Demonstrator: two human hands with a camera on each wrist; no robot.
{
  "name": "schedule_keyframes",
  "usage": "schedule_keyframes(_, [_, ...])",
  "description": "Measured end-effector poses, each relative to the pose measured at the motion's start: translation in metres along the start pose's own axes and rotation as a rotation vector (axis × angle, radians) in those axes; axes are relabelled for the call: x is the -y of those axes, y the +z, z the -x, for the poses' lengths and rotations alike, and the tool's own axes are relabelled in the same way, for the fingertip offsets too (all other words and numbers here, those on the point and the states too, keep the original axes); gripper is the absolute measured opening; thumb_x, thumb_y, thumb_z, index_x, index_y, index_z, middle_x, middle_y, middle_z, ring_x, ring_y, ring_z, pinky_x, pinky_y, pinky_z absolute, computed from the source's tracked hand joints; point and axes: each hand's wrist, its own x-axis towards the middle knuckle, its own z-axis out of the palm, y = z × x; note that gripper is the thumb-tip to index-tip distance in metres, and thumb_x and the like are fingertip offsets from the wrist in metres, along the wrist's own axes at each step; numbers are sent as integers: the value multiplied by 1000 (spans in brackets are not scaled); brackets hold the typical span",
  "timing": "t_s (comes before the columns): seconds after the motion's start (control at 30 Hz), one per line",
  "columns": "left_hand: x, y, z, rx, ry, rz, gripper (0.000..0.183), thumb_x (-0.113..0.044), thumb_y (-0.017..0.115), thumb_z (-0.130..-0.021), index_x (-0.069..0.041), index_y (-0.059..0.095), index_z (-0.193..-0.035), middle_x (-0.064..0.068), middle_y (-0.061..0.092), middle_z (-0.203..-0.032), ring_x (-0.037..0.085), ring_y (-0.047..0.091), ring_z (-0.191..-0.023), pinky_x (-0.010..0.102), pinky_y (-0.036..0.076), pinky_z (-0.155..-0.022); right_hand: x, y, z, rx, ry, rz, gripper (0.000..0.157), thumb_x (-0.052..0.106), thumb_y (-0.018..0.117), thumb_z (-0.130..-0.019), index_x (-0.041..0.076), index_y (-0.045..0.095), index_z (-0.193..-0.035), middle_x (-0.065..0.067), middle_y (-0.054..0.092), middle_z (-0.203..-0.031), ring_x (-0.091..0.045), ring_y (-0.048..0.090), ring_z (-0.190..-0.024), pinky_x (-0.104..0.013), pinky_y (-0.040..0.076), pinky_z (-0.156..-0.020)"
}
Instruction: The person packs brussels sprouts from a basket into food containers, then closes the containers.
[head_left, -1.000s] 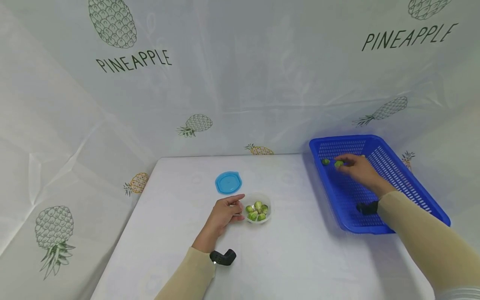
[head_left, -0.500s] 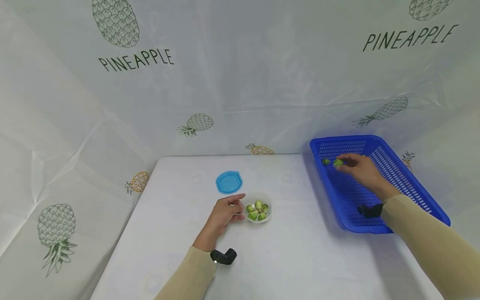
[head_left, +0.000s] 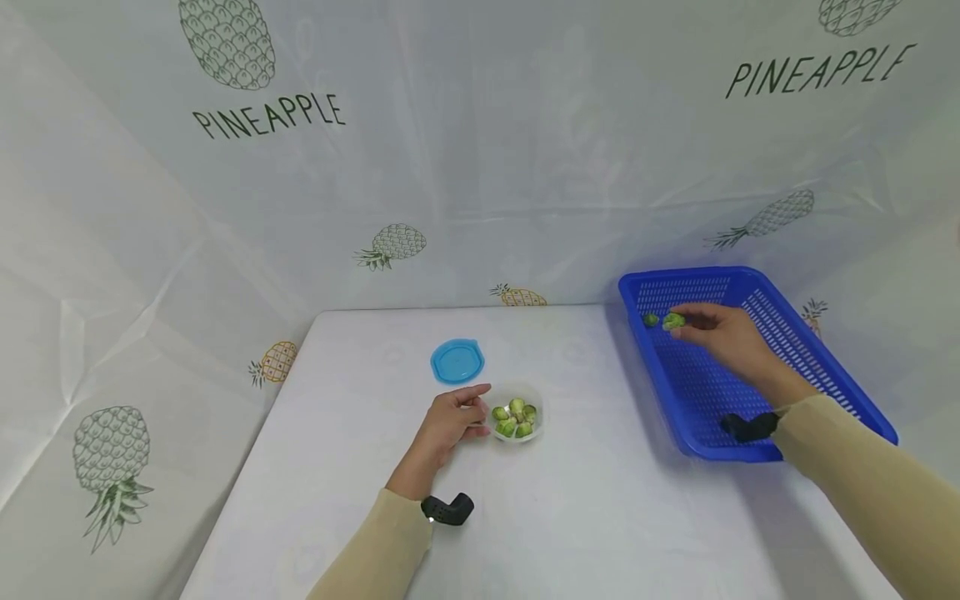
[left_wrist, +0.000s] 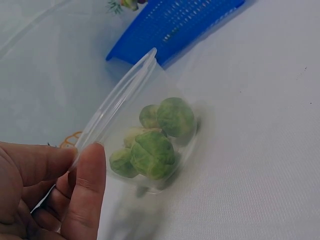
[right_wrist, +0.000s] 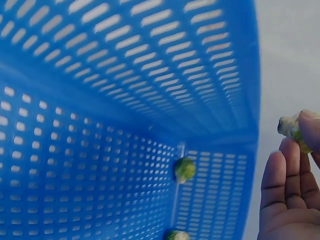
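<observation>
My right hand [head_left: 723, 335] pinches a sprout [head_left: 673, 321] near the blue basket's [head_left: 652, 371] far-left corner — a slack fingertip grip could drop it — while my left hand [head_left: 450, 421] pinches the clear bowl [left_wrist: 150, 90] inside the tabletop's [head_left: 585, 517] far edge, where tugging could tip it.

The table [head_left: 585, 508] was overlooked from the head, forward and down; from each wrist a close view was taken, the blue basket [head_left: 686, 387] being shared by all
</observation>
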Motion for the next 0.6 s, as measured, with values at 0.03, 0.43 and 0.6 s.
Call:
schedule_keyframes(0.03, [0, 0, 0, 1, 0, -2, 48, 3, 64, -98, -6, 63, -146, 4, 56, -103, 13, 63, -78, 27, 65, -74, 2, 0, 1, -1, -8, -2, 59, 48, 69, -101, 12, 61, -147, -18, 63, -144, 11, 54, -107, -11, 52, -84])
schedule_keyframes(0.43, [-4, 0, 1, 1, -4, 2, 48, 2, 64, -99, -5, 62, -147, 4, 56, -103, 14, 62, -80, 27, 66, -74, 23, 8, 12, -15, -66, -57, 52, 37, 75, -100, 7, 65, -141, -3, 73, -125, 10, 62, -101, -11, 54, -81])
schedule_keyframes(0.6, [-1, -1, 0, 2, -6, 1, 47, 1, 64, -100, -6, 63, -146, 4, 56, -103, 15, 62, -80, 28, 66, -75, 29, 13, 14, -11, -88, -92, 51, 34, 75, -100, 4, 65, -140, 10, 72, -118, 9, 63, -101, -9, 54, -82])
